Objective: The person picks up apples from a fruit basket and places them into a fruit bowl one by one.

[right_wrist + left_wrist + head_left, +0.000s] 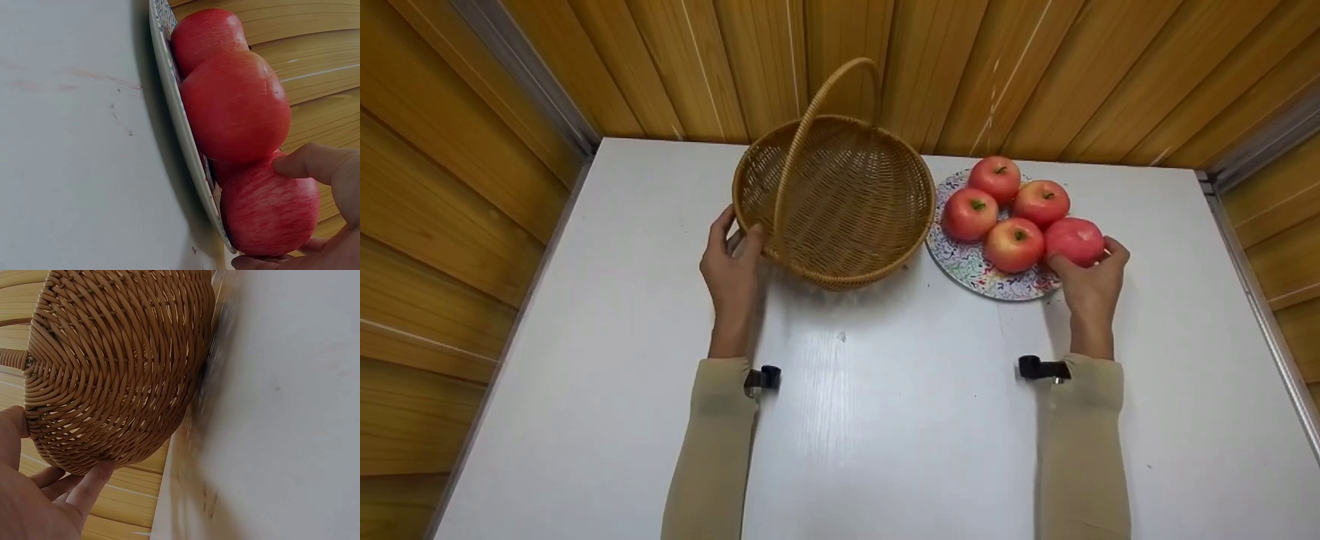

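Observation:
A round wicker basket (pixel 855 202) with a tall hoop handle stands toward the back of the table. My left hand (pixel 731 274) grips its left front side, thumb at the rim and fingers against the woven outer wall (pixel 121 371). To the right of the basket, a patterned plate (pixel 971 274) bears several red apples with a yellowish blush. At the plate's right edge my right hand (pixel 1091 281) holds the rightmost apple (pixel 1075 238). In the right wrist view, the thumb presses the top of this apple (pixel 270 211) and the fingers reach under its outer side.
Four-sided white table (pixel 885 420) carries the basket and plate near its back edge. Wood-panelled walls (pixel 945 67) rise behind and at both sides. A small black device (pixel 1042 368) is worn on each wrist over tan sleeves (pixel 1084 450).

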`<state>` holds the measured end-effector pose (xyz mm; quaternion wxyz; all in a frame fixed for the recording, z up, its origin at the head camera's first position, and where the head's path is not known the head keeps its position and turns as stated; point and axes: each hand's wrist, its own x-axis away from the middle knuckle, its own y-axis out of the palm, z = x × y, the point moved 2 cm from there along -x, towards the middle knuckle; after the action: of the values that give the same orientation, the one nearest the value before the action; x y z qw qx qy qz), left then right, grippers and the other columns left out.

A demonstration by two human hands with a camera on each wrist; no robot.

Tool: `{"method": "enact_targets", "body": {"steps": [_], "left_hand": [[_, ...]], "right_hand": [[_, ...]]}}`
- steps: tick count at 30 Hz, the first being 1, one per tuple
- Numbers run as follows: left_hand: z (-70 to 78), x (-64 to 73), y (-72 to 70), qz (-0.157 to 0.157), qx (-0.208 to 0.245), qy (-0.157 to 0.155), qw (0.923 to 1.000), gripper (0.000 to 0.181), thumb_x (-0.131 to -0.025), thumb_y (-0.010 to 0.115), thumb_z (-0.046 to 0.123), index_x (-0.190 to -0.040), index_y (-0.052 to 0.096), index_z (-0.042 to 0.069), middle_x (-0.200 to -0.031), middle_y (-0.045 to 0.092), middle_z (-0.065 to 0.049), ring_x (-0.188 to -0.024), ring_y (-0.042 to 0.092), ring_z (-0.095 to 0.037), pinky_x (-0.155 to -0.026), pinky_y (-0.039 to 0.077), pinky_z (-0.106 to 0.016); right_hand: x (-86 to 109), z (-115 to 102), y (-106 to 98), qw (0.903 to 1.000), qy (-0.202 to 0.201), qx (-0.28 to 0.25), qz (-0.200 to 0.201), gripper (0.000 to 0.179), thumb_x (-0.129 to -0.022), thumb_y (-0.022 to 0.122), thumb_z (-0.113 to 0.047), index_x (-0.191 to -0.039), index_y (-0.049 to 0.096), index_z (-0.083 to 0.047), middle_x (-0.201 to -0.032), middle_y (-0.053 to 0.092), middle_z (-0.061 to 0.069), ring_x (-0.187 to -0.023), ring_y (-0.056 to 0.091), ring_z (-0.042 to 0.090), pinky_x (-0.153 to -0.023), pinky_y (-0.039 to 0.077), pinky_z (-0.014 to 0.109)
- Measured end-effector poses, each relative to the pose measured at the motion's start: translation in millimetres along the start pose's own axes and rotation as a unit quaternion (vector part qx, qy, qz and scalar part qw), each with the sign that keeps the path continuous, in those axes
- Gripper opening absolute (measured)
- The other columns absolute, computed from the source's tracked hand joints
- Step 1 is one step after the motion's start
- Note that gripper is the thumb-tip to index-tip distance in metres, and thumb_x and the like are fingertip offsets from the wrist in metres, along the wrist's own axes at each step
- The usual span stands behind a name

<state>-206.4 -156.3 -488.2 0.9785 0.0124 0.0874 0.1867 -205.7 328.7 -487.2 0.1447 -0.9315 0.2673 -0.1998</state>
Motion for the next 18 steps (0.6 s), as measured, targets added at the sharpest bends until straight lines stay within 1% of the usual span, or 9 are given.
{"method": "enact_targets", "body": {"steps": [5,7,12,18], "left_hand": [[0.4,-0.4,-0.7,0.001,-0.012,-0.009,0.9999,0.053,-0.104,0.068,0.020,-0.154,0.054,0.009,-0.155,0.052,-0.010,-0.138,0.057,-0.034,-0.098,0.059,-0.040],[0.4,-0.7,-0.9,0.001,-0.016,-0.008,0.9998,0.053,-0.104,0.068,0.020,-0.154,0.054,0.009,-0.155,0.053,-0.009,-0.137,0.057,-0.033,-0.098,0.059,-0.040],[-0.4,-1.2,-0.6,0.001,-0.017,-0.004,0.9998,0.051,-0.105,0.067,0.021,-0.153,0.055,0.010,-0.153,0.054,-0.007,-0.136,0.059,-0.030,-0.098,0.060,-0.037],[-1.1,-0.3,-0.3,-0.001,-0.013,0.001,0.9999,0.051,-0.105,0.067,0.021,-0.153,0.056,0.009,-0.153,0.055,-0.006,-0.135,0.059,-0.032,-0.098,0.059,-0.036]], "right_hand": [[0.9,-0.4,-0.4,0.9998,-0.006,-0.020,0.002,0.095,-0.094,0.072,-0.016,-0.169,0.014,-0.014,-0.173,0.025,0.010,-0.154,0.031,0.021,-0.121,0.034,0.026],[0.8,-0.8,-1.1,0.9997,-0.004,-0.026,0.000,0.095,-0.095,0.071,-0.017,-0.170,0.013,-0.015,-0.174,0.022,0.008,-0.155,0.029,0.021,-0.122,0.033,0.026],[2.0,-1.6,-2.0,0.9993,-0.006,-0.036,0.001,0.092,-0.097,0.070,-0.018,-0.170,0.014,-0.016,-0.175,0.020,0.007,-0.156,0.028,0.020,-0.122,0.033,0.027],[3.1,-1.6,-2.9,0.9991,-0.012,-0.040,0.005,0.089,-0.099,0.069,-0.020,-0.170,0.015,-0.015,-0.175,0.018,0.006,-0.156,0.026,0.019,-0.121,0.033,0.026]]}}
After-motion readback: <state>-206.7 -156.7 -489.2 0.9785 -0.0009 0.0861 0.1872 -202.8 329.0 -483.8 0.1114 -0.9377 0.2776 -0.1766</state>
